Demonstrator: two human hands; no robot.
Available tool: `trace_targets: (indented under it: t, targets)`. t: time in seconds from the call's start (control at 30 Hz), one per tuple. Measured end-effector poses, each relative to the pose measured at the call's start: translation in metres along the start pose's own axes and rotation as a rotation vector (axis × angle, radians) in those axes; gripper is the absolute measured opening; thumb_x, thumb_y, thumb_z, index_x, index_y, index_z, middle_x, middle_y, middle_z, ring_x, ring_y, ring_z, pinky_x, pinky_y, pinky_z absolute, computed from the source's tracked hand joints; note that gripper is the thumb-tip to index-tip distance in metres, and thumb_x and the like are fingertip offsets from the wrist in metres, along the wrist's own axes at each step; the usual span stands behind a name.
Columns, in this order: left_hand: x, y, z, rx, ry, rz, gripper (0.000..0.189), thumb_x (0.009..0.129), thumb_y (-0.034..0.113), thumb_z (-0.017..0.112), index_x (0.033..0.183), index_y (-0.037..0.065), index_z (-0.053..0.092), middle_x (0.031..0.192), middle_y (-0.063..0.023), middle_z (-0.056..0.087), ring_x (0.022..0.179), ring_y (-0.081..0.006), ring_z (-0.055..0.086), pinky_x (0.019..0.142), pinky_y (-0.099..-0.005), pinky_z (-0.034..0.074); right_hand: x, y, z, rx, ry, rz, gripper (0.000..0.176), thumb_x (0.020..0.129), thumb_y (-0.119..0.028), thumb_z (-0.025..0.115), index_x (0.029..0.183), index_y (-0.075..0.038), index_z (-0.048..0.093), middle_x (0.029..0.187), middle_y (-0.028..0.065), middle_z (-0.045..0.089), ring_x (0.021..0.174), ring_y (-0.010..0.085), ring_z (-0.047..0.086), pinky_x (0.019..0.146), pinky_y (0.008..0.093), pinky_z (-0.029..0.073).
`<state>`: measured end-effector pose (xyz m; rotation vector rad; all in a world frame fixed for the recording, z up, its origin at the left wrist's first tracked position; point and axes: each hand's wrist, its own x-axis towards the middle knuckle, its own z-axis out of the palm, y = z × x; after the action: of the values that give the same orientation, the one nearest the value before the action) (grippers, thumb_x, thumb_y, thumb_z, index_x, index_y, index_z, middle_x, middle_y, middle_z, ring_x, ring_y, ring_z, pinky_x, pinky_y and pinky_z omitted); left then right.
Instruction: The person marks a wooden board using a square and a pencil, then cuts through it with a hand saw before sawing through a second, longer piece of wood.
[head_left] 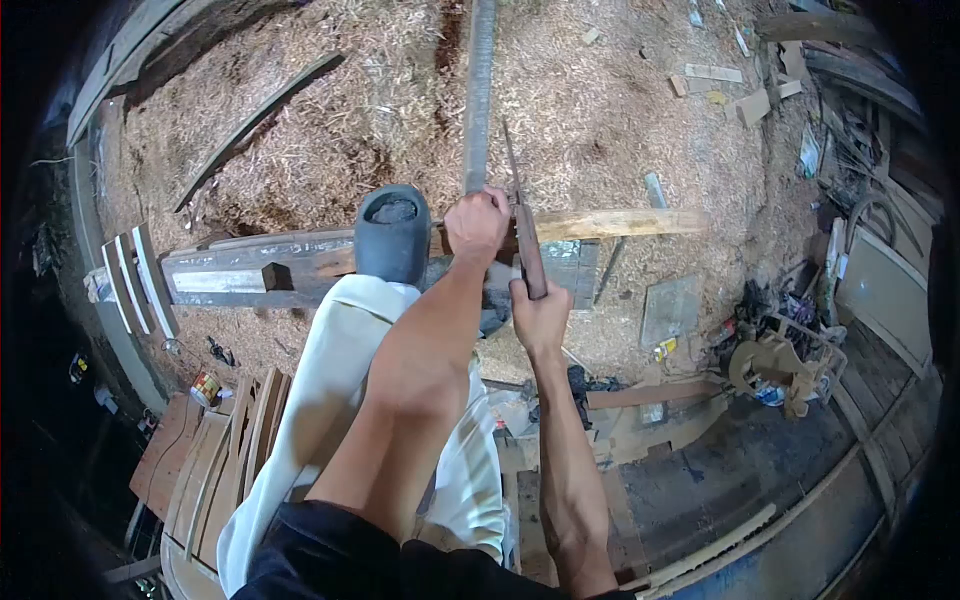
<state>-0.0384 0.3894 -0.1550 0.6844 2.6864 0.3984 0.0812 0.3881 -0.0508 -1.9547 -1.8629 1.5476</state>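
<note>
Nearest, a white trouser leg [330, 400] runs down to a dark boot [392, 240] planted on a heavy wooden beam [250, 270]. Just beyond the knee, the right hand [540, 318] has its fingers clenched around the handle of a long knife [530, 262], blade pointing away. Beside it, the left hand [478, 225] is wrapped tight round a grey pole [478, 100] that stretches off across the floor. A pale strip of wood [620, 222] lies across the beam behind both hands. Farther out, shavings [600, 120] cover the ground.

The blade's edge sits just beside the left knuckles, so a glancing stroke or a roll of the pole could likely bring steel onto fingers. Loose shavings could also let the standing foot slide.

A small can [205, 386] carries a label, too small to read.
</note>
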Motion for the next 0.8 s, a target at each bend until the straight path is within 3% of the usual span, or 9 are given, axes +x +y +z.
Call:
trace_targets:
  t: [0.1, 0.2, 0.27, 0.4, 0.47, 0.57, 0.63, 0.8]
  targets:
    - [0.003, -0.002, 0.005, 0.034, -0.024, -0.021, 0.047, 0.087, 0.028, 0.041, 0.056, 0.002, 0.065, 0.060, -0.0218, 0.062, 0.055, -0.0363, 0.064, 0.059, -0.0437, 0.055, -0.023, -0.029, -0.022, -0.011, -0.046, 0.080, 0.027, 0.074, -0.017, 0.062, 0.068, 0.009, 0.058, 0.050, 0.0192, 0.048, 0.046, 0.0174, 0.048, 0.050, 0.0377, 0.042]
    - [-0.006, -0.001, 0.006, 0.024, -0.010, -0.014, 0.050, 0.088, 0.030, 0.040, 0.058, 0.001, 0.066, 0.059, -0.0233, 0.061, 0.056, -0.0374, 0.064, 0.060, -0.0455, 0.055, -0.099, -0.027, -0.066, -0.071, 0.008, 0.063, 0.026, 0.073, -0.014, 0.064, 0.065, 0.009, 0.056, 0.048, 0.0173, 0.048, 0.046, 0.0138, 0.048, 0.048, 0.0365, 0.042]
    - [-0.007, 0.004, -0.002, -0.004, -0.018, 0.023, 0.050, 0.088, 0.030, 0.040, 0.057, 0.000, 0.066, 0.059, -0.0235, 0.061, 0.055, -0.0374, 0.064, 0.060, -0.0455, 0.054, -0.131, -0.034, -0.085, -0.063, -0.033, 0.199, 0.024, 0.073, -0.011, 0.065, 0.065, 0.009, 0.056, 0.047, 0.0158, 0.046, 0.045, 0.0109, 0.045, 0.046, 0.0357, 0.039]
    - [-0.005, 0.005, -0.004, -0.002, 0.001, -0.013, 0.049, 0.088, 0.028, 0.041, 0.058, -0.002, 0.065, 0.061, -0.0247, 0.061, 0.057, -0.0390, 0.063, 0.062, -0.0454, 0.054, -0.131, -0.048, -0.084, -0.050, -0.021, 0.177, 0.024, 0.074, -0.010, 0.065, 0.064, 0.009, 0.055, 0.046, 0.0138, 0.045, 0.045, 0.0085, 0.043, 0.044, 0.0341, 0.037]
    - [-0.006, 0.004, -0.002, -0.010, -0.009, -0.017, 0.049, 0.089, 0.029, 0.041, 0.060, -0.003, 0.066, 0.062, -0.0253, 0.062, 0.059, -0.0412, 0.063, 0.063, -0.0470, 0.053, -0.125, -0.038, -0.081, -0.073, -0.010, 0.207, 0.024, 0.074, -0.011, 0.067, 0.064, 0.009, 0.058, 0.047, 0.0149, 0.050, 0.044, 0.0121, 0.047, 0.046, 0.0344, 0.040]
    - [-0.011, 0.001, -0.001, -0.072, 0.048, 0.028, 0.050, 0.090, 0.029, 0.039, 0.062, -0.004, 0.066, 0.064, -0.0253, 0.062, 0.059, -0.0414, 0.063, 0.063, -0.0470, 0.053, -0.064, -0.019, -0.050, -0.162, -0.012, 0.093, 0.022, 0.075, -0.012, 0.067, 0.067, 0.008, 0.062, 0.050, 0.0145, 0.055, 0.045, 0.0151, 0.052, 0.048, 0.0338, 0.044]
    - [-0.006, 0.002, 0.003, 0.000, 0.092, 0.019, 0.045, 0.088, 0.022, 0.043, 0.056, -0.001, 0.064, 0.057, -0.0224, 0.060, 0.052, -0.0373, 0.062, 0.057, -0.0439, 0.053, -0.035, -0.002, -0.003, 0.088, 0.003, 0.026, 0.023, 0.077, -0.013, 0.067, 0.066, 0.007, 0.062, 0.050, 0.0117, 0.056, 0.046, 0.0138, 0.052, 0.048, 0.0337, 0.044]
    - [-0.003, 0.001, 0.004, -0.025, 0.158, 0.031, 0.047, 0.089, 0.023, 0.042, 0.055, -0.002, 0.063, 0.058, -0.0229, 0.061, 0.051, -0.0364, 0.062, 0.055, -0.0435, 0.053, -0.016, 0.001, -0.033, 0.126, -0.065, 0.029, 0.023, 0.077, -0.014, 0.066, 0.066, 0.007, 0.061, 0.051, 0.0095, 0.054, 0.048, 0.0125, 0.052, 0.048, 0.0341, 0.043]
